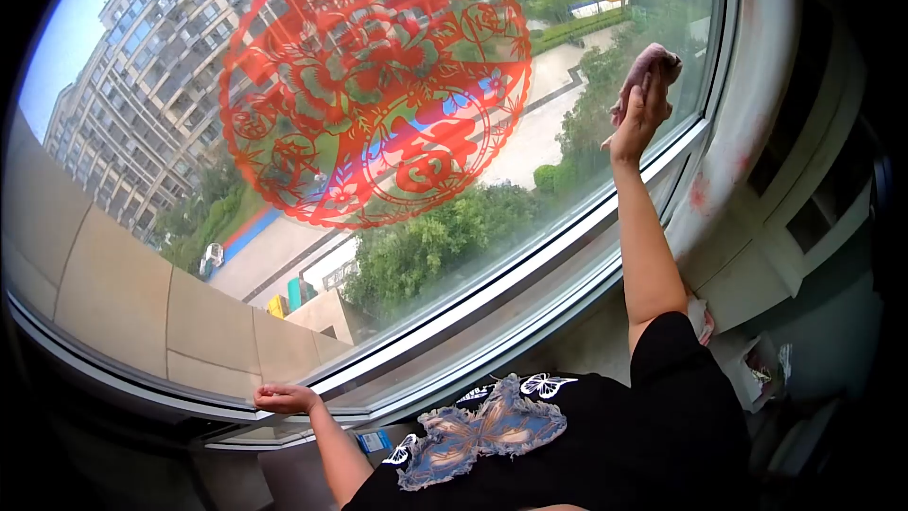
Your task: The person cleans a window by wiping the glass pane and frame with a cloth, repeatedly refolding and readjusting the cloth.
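Observation:
My right hand (pixel 638 123) is raised on an outstretched arm, its fingers wrapped around a crumpled pinkish-grey cloth (pixel 647 71). The cloth lies against the window pane (pixel 567 147) near its right edge. Low on the left, my left hand (pixel 286 399) rests at the window frame (pixel 397 350) with its fingers curled in; I see nothing in it. A large round red paper-cut decoration (pixel 378 85) with flowers and characters is on the glass, left of the cloth.
A pale curtain or cover (pixel 742 132) hangs beside the window on the right. Behind it stand light cabinets (pixel 747 265) and a white bag (pixel 759 369). A small blue packet (pixel 374 441) lies below the frame. Outside are buildings (pixel 161 66) and trees (pixel 445 241).

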{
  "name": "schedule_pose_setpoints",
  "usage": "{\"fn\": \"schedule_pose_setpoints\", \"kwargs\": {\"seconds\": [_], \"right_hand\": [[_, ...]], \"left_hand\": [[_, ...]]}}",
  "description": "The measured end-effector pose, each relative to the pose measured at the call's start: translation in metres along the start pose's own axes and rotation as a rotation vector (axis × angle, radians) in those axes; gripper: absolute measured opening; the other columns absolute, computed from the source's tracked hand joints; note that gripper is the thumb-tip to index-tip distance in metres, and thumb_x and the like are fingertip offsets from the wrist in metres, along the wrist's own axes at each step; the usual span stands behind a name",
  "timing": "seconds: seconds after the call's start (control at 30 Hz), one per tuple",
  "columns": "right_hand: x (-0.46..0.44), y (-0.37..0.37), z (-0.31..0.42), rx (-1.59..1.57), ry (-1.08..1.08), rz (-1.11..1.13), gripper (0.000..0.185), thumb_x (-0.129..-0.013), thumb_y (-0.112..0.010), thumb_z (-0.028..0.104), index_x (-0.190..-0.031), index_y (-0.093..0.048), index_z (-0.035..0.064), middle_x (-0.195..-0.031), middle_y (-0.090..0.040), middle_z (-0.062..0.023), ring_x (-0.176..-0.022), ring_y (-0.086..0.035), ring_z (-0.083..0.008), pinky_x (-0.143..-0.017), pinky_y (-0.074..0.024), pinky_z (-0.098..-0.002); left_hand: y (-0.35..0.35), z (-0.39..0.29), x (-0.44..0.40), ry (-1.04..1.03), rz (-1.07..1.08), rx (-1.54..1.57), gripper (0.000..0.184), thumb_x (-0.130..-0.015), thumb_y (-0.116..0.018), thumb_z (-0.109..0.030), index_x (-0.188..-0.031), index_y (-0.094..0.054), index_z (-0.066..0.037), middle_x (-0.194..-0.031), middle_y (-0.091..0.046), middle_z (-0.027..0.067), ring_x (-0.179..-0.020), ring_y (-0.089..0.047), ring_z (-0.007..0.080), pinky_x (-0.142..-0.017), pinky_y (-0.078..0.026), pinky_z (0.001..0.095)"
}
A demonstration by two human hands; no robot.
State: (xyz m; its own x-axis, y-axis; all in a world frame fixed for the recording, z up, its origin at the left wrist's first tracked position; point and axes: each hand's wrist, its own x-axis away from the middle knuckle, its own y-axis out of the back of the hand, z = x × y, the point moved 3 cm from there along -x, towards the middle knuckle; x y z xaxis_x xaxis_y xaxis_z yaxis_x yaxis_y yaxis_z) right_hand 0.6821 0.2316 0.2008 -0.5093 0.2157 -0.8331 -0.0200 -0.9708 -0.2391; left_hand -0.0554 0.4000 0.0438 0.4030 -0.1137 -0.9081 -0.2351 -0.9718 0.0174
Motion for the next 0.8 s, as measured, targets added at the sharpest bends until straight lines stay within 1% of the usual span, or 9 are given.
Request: {"fn": "schedule_pose_setpoints", "kwargs": {"seconds": [0.17,0.23,0.27,0.33,0.37,0.5,0.6,0.67,0.8], "right_hand": [[0.090,-0.013,0.105,0.018,0.077,0.123,0.062,-0.103,-0.037,0.038,-0.156,-0.037,0.0061,-0.165,-0.026,-0.0189,-0.155,-0.013,-0.0372,-0.123,-0.0029,-0.0501],[0.171,-0.022,0.148,-0.060,0.102,0.233,0.054,-0.101,-0.043,0.041,-0.147,-0.055,0.0146,-0.165,-0.026,-0.0198,-0.153,-0.016,-0.0424,-0.122,-0.0081,-0.0552],[0.198,-0.023,0.176,-0.097,0.234,0.220,0.039,-0.096,-0.055,0.031,-0.132,-0.069,0.0262,-0.157,-0.040,-0.0158,-0.147,-0.028,-0.0386,-0.118,-0.0172,-0.0547],[0.240,-0.022,0.221,-0.317,0.349,0.599,0.045,-0.085,-0.066,0.020,-0.124,-0.071,0.0418,-0.133,-0.057,0.0117,-0.132,-0.042,-0.0207,-0.111,-0.0262,-0.0512],[0.270,-0.026,0.226,-0.236,0.558,0.628,0.043,-0.086,-0.067,0.027,-0.125,-0.069,0.0462,-0.138,-0.054,0.0200,-0.136,-0.040,-0.0138,-0.115,-0.0238,-0.0473],[0.263,-0.028,0.197,-0.021,0.855,0.646,0.056,-0.086,-0.064,0.036,-0.140,-0.055,0.0457,-0.152,-0.046,0.0158,-0.141,-0.036,-0.0127,-0.123,-0.0184,-0.0423],[0.203,-0.041,0.121,-0.130,0.399,0.911,0.060,-0.079,-0.060,0.041,-0.138,-0.057,0.0400,-0.143,-0.053,0.0043,-0.140,-0.036,-0.0247,-0.113,-0.0256,-0.0480],[0.092,-0.016,0.094,0.111,0.677,0.259,0.055,-0.088,-0.055,0.050,-0.142,-0.055,0.0365,-0.140,-0.056,-0.0040,-0.133,-0.046,-0.0370,-0.109,-0.0304,-0.0565],[-0.055,0.000,0.006,0.282,0.478,0.032,0.061,-0.103,-0.036,0.049,-0.153,-0.041,0.0152,-0.153,-0.045,-0.0165,-0.139,-0.042,-0.0292,-0.114,-0.0260,-0.0539]], "left_hand": [[0.001,-0.001,0.000,-0.018,0.024,-0.031,0.020,-0.107,-0.044,-0.019,-0.103,-0.049,0.001,-0.100,-0.049,0.0176,-0.091,-0.049,0.0346,-0.080,-0.043,0.0443],[-0.002,0.003,0.001,-0.031,0.003,-0.031,0.021,-0.107,-0.044,-0.019,-0.102,-0.049,0.001,-0.103,-0.048,0.0179,-0.089,-0.050,0.0343,-0.078,-0.045,0.0441],[-0.002,0.002,0.000,-0.041,0.009,-0.027,0.021,-0.107,-0.044,-0.019,-0.102,-0.049,0.001,-0.103,-0.048,0.0179,-0.089,-0.050,0.0343,-0.078,-0.045,0.0441],[-0.002,0.004,0.000,-0.052,0.004,-0.042,0.022,-0.108,-0.044,-0.020,-0.101,-0.049,0.001,-0.102,-0.049,0.0179,-0.089,-0.050,0.0348,-0.079,-0.044,0.0446],[-0.002,0.004,-0.001,-0.063,0.011,-0.036,0.022,-0.108,-0.044,-0.020,-0.101,-0.049,0.001,-0.102,-0.049,0.0179,-0.089,-0.050,0.0348,-0.079,-0.044,0.0446],[-0.001,0.002,-0.003,-0.105,-0.004,-0.066,0.023,-0.109,-0.043,-0.021,-0.100,-0.049,0.000,-0.099,-0.050,0.0169,-0.088,-0.050,0.0349,-0.081,-0.043,0.0452],[0.001,-0.002,-0.004,-0.095,-0.019,-0.070,0.024,-0.109,-0.041,-0.021,-0.099,-0.049,-0.001,-0.096,-0.050,0.0158,-0.086,-0.050,0.0339,-0.079,-0.043,0.0443],[0.001,-0.001,-0.003,-0.115,-0.023,-0.082,0.024,-0.109,-0.041,-0.021,-0.099,-0.049,-0.001,-0.095,-0.049,0.0155,-0.085,-0.050,0.0337,-0.079,-0.043,0.0443],[0.002,0.001,-0.004,-0.109,-0.022,-0.131,0.023,-0.109,-0.041,-0.021,-0.098,-0.048,-0.002,-0.094,-0.050,0.0146,-0.085,-0.050,0.0333,-0.078,-0.043,0.0441]]}}
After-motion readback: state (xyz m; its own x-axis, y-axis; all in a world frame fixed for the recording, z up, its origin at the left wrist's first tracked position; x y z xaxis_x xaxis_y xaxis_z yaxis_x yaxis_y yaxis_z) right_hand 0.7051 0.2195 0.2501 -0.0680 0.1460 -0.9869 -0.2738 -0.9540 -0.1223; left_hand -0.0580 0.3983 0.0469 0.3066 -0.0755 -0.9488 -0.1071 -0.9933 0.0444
